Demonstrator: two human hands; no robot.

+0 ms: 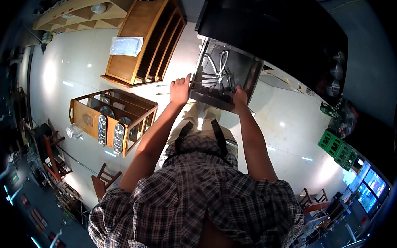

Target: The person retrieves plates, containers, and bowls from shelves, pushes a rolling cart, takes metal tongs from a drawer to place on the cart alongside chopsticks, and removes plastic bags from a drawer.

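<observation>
An open drawer [213, 98] juts out of the black counter in front of me. Inside it lie several metal utensils, among them what look like tongs [222, 63]. My left hand [179, 90] is at the drawer's front left corner, its fingers closed around thin rods [163, 86] that stick out to the left; their kind is too fine to make out. On the drawer's front right, my right hand [240, 98] grips the front panel, with the thumb on top near the utensils.
A wooden cabinet [123, 67] with a plastic-wrapped packet [126, 46] stands left of the drawer. Nearer is a wooden cart [84, 114] bearing metal trays [119, 138] and a clear jug [74, 131]. Green crates [337, 149] sit at the right. Chairs [105, 181] stand behind me.
</observation>
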